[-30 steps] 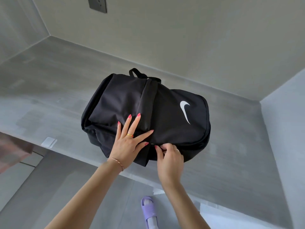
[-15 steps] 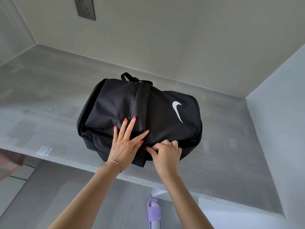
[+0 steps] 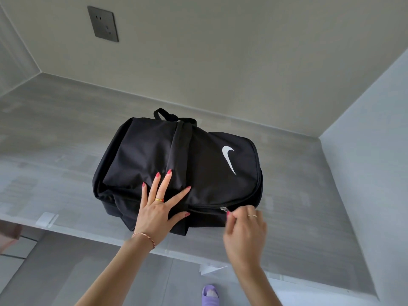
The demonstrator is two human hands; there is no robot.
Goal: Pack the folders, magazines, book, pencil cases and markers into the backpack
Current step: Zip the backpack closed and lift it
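Observation:
A black backpack [image 3: 198, 160] with a white swoosh lies flat on the grey counter [image 3: 55, 140], its top handle at the far side. My left hand [image 3: 157, 206] presses flat on its near front, fingers spread. My right hand [image 3: 245, 230] pinches the metal zipper pull [image 3: 223, 209] on the backpack's near side seam. The zipper reads closed to the left of the pull. No folders, magazines, book, pencil cases or markers show.
The counter sits in a corner, with walls at the back and right. A dark wall socket [image 3: 102, 24] is on the back wall. A white sticker [image 3: 45, 219] marks the counter's front edge. A purple slipper [image 3: 210, 294] is on the floor below.
My right hand has slid right along the backpack's near side with the zipper pull. My left hand stays pressed on the backpack. The view has tilted up slightly.

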